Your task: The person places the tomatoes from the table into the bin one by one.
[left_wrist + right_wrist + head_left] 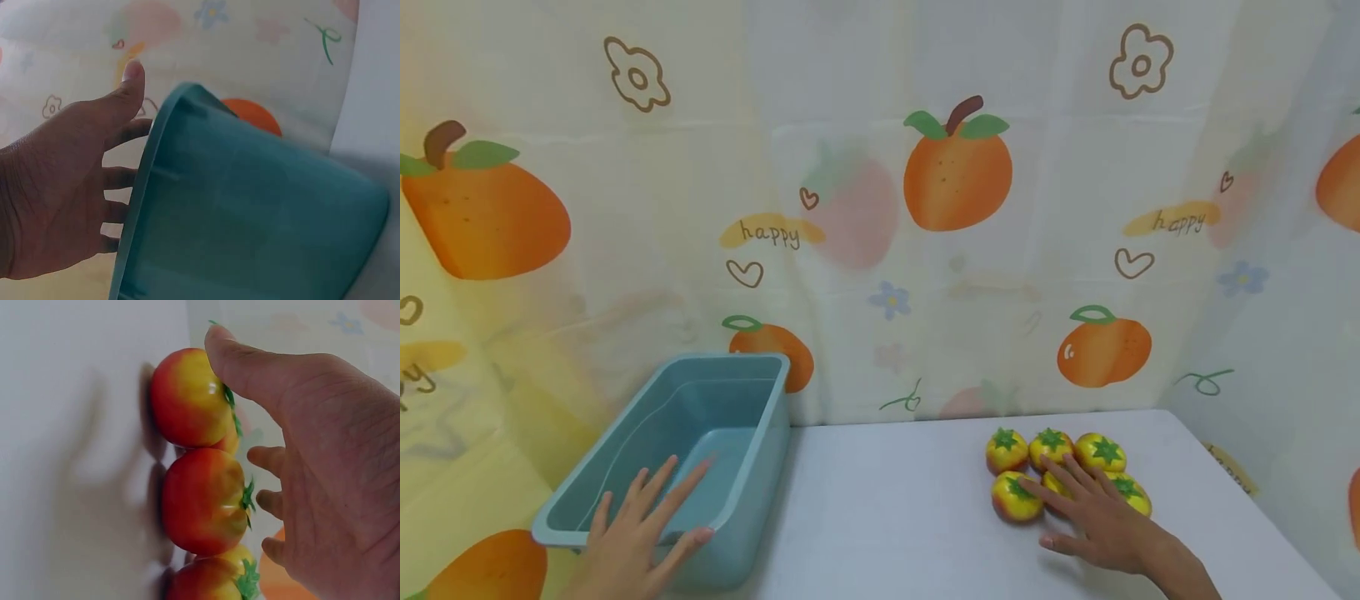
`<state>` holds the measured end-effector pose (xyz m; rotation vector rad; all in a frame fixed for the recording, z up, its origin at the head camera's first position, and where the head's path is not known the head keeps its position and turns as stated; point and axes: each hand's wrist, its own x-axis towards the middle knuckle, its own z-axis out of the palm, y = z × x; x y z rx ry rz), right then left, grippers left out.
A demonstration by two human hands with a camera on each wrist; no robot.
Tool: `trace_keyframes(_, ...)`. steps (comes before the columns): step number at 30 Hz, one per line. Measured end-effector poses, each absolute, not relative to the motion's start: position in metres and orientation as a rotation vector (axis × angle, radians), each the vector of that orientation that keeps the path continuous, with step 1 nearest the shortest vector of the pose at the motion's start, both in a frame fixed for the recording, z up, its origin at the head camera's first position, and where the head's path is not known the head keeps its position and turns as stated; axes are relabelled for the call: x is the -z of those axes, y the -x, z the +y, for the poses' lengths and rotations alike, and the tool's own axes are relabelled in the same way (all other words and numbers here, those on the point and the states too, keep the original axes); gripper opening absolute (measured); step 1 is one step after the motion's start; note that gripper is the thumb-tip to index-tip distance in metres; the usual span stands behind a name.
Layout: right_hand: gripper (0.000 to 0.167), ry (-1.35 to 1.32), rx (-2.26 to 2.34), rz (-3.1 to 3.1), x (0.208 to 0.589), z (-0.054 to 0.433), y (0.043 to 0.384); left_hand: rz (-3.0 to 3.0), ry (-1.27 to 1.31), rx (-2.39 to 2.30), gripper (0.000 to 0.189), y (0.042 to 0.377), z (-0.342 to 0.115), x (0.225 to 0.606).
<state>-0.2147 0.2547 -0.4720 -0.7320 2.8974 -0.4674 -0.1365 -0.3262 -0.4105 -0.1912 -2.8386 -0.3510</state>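
Note:
A blue-green plastic basin (763, 467) stands at the left of the table, with nothing visible inside it from the head view. Spread over its near rim, my left hand (636, 537) has straight fingers and holds nothing. The left wrist view shows that hand (62, 187) just past the rim of the basin (250, 206); whether it touches is unclear. On the right, several yellow-and-red tomato-like fruits (1017, 498) with green star-shaped tops sit in two close rows. My right hand (1101, 521) hovers above the front row, fingers extended, partly covering it. Beside the fruits (200, 503), the palm (337, 462) grips nothing.
The white table (880, 508) stretches between the basin and the fruits. Behind it hangs a pale curtain (850, 333) printed with oranges, hearts and flowers, which also runs along both sides. The table's right edge lies beyond the fruits.

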Motion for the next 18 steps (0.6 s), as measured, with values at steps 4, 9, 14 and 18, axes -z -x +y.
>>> trace_keyframes(4, 0.070, 0.730, 0.448, 2.907, 0.474, 0.256, 0.214, -2.832, 0.199, 0.342, 0.076, 0.135, -0.342, 0.423)
trace_keyframes(9, 0.069, 0.726, 0.437, 2.911, 0.476, 0.256, 0.214, -2.789, 0.244, 0.304, 0.073, 0.135, -0.354, 0.438)
trace_keyframes(14, 0.069, 0.739, 0.418, 2.940, 0.478, 0.254, 0.214, -2.758, 0.256, 0.231, 0.055, 0.137, -0.355, 0.446)
trace_keyframes(18, 0.074, 0.724, 0.424, 2.899, 0.480, 0.252, 0.215, -2.716, 0.280, 0.069, 0.038, 0.139, -0.352, 0.448)
